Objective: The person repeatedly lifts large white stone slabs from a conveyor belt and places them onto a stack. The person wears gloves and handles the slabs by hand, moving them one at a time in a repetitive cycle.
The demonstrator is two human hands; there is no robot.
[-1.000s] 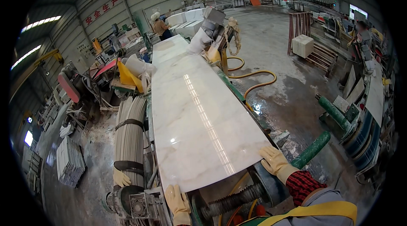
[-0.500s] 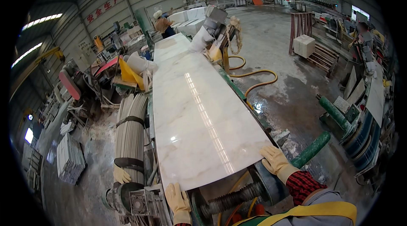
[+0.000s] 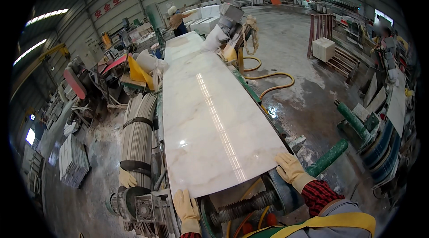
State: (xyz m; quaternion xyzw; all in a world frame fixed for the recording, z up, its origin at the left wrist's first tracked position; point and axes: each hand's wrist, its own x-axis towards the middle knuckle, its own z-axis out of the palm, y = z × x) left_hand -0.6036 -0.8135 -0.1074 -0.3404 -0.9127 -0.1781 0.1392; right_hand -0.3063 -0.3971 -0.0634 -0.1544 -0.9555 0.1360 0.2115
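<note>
A long polished white stone slab (image 3: 214, 135) with faint beige veining lies flat on a conveyor-like machine, running away from me. At its near left corner is my left hand (image 3: 187, 211) in a cream rubber glove, fingers stretched forward against the slab. My right hand (image 3: 292, 170), gloved the same way, rests at the near right corner with its fingers extended over the edge; its thumb is hard to make out. Below the slab's near edge a ridged metal roller (image 3: 243, 206) shows between my hands. Neither palm can be seen.
Left of the slab stands a strapped bundle of grey strips (image 3: 137, 137), with a loose cream glove (image 3: 127, 178) on it and a motor (image 3: 134, 206) below. A green roller (image 3: 327, 157) juts out at right. A yellow hose (image 3: 279, 77) crosses the wet floor. Another person (image 3: 177, 21) stands beyond the slab.
The whole view has shifted slightly. Both my hands stay at the slab's near corners. The far person now stretches an arm out toward the white blocks.
</note>
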